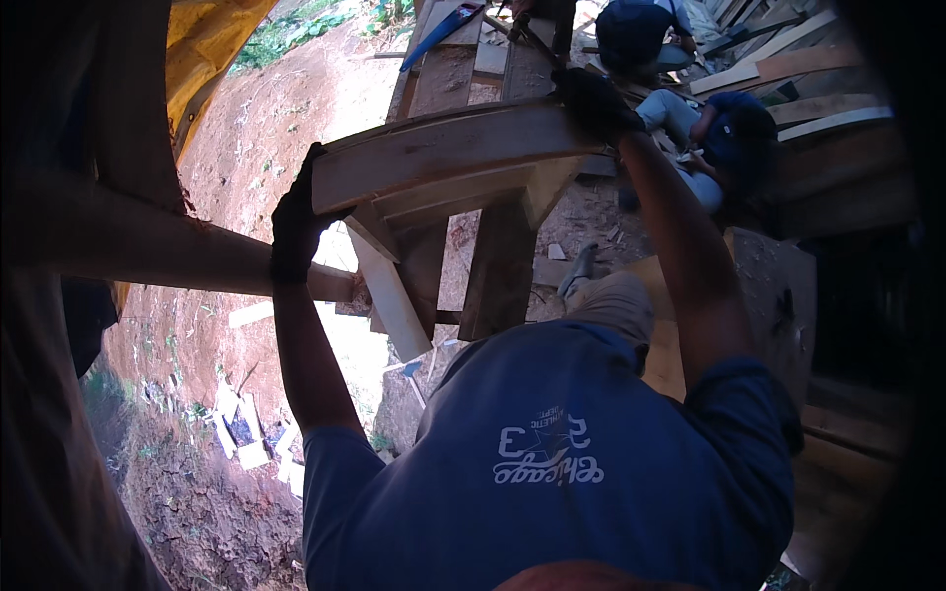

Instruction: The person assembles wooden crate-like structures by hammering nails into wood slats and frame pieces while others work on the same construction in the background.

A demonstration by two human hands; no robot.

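- Wooden frame spans between both hands, ahead of the body, long front board facing the wearer.
- Left hand, dark-gloved, wraps the board's left end, thumb side tucked at the lower edge.
- Right hand, also dark-gloved, clasps the far right end; looks like a firm grasp, fingers mostly unseen.
- Planked bench runs beneath and past the frame, between the hands; blue saw lies on it, up and left of the right hand.
- Slanting wooden piece drops below and right of the left hand.
- Wooden pole passes just beside the left wrist.
- Handling, my call: share weight evenly, keep both ends level, steer the left end clear of that pole. Grip solid wood, not joints; mind fingers underneath.
- Two co-workers close by: seated person right of the right hand, another person above and right of it. Swing that end gently.
- Hard to tell: whether frame touches bench, or slanting piece joins it. Frame's far side hidden behind front board; right edge of view very dark. Board's curve may be lens bend.
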